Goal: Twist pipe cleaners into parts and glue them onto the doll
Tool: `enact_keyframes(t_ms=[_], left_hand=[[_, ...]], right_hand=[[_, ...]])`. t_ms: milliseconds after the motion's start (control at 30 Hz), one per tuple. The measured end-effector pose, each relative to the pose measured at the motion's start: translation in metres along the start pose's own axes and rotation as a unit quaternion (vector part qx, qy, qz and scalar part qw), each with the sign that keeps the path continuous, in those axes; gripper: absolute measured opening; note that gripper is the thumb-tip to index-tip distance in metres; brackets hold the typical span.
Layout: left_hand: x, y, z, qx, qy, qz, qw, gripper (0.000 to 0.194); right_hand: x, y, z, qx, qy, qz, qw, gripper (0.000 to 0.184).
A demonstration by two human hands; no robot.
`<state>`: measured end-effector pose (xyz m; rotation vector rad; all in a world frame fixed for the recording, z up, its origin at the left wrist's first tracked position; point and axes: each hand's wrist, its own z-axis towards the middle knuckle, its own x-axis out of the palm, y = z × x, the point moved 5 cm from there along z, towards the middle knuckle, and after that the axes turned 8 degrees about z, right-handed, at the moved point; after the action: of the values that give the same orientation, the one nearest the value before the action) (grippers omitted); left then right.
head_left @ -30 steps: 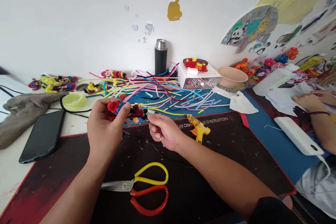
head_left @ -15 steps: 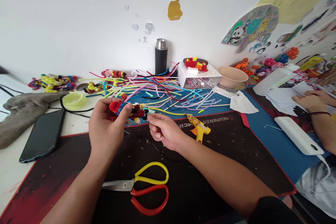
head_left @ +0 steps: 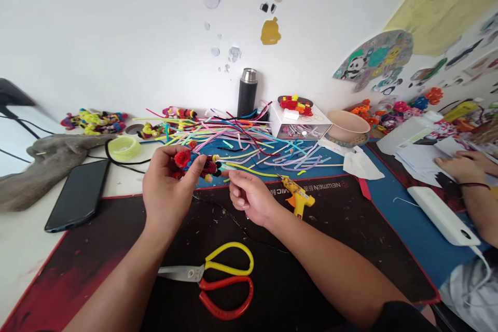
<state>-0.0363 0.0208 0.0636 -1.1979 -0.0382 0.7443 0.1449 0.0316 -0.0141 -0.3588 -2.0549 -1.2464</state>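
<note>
My left hand is closed around a small fuzzy pipe-cleaner doll, red and blue at the head end, with black and yellow tips pointing right. The palm and fingers hide part of it. Just right of those black tips is my right hand, thumb and forefinger pinched together and the other fingers curled. A narrow gap separates it from the doll, and whatever its pinch holds is too small to make out. Below both hands, scissors with one yellow and one red handle lie on the dark mat. A yellow glue gun rests right of my right hand.
Loose pipe cleaners spread behind my hands. A black flask, a white box and a bowl stand along the wall. At left lie a phone and yellow tape. Another person's hands touch papers at right.
The view has shifted, so most things appear a little further right and lower. My right fingertips have drawn slightly away from the doll's black tips. My left hand keeps its hold.
</note>
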Motion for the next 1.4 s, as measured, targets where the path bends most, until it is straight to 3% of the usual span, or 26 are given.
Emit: enact_keyframes(t_ms=[600, 1400], left_hand=[[0.005, 0.005, -0.002, -0.017, 0.036, -0.016, 0.999, 0.043], [0.007, -0.007, -0.005, -0.029, 0.071, -0.019, 0.997, 0.041]], right_hand=[[-0.004, -0.003, 0.003, 0.003, -0.005, -0.002, 1.000, 0.049], [-0.002, -0.002, 0.001, 0.006, 0.001, 0.000, 1.000, 0.054]])
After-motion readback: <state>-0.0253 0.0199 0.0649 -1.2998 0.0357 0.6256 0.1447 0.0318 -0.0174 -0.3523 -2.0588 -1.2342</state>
